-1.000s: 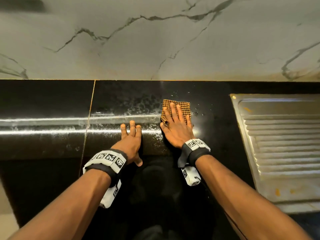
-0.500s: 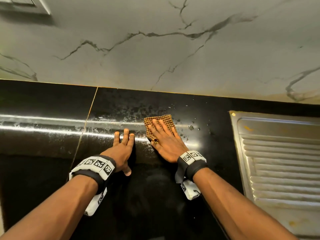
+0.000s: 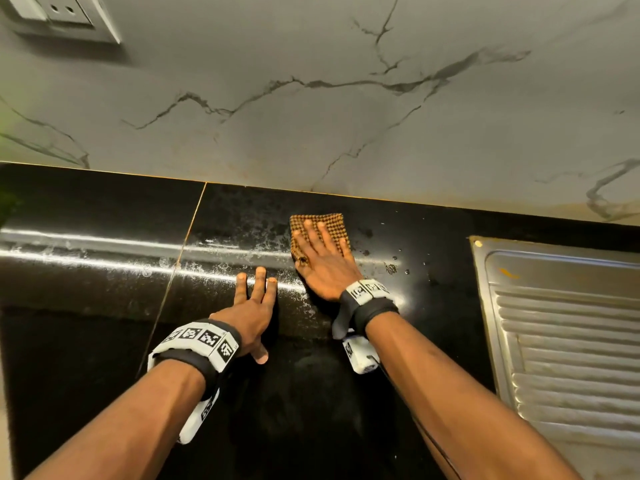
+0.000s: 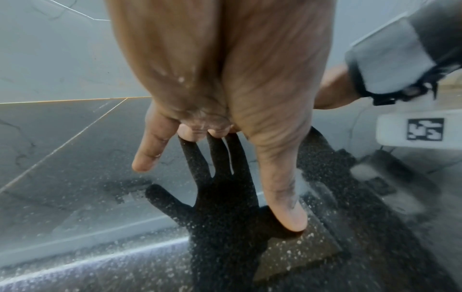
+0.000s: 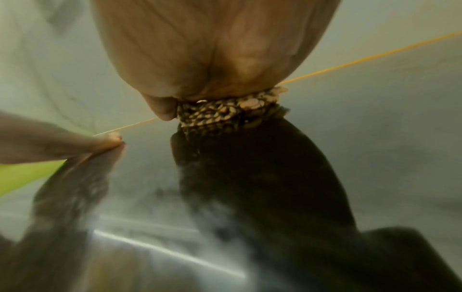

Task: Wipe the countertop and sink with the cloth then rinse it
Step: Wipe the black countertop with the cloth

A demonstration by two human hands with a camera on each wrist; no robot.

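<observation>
We see the right hand (image 3: 325, 261) lying flat, fingers spread and straight, pressing the checked cloth (image 3: 320, 225) onto the black countertop (image 3: 104, 209) near the back wall (image 3: 311, 126). The left hand (image 3: 254, 306) rests just beside it, fingers straight on the wet, streaked surface, gripping nothing. Water drops (image 3: 391, 268) lie right of the cloth, between it and the steel sink drainboard (image 3: 561, 341). The right wrist view is blurred; the cloth (image 5: 225, 114) seems bunched under the palm. A wall socket (image 3: 62, 15) sits upper left.

Two hands (image 3: 256, 306); one cloth (image 3: 332, 225); one sink (image 3: 568, 341); one socket (image 3: 62, 10).
</observation>
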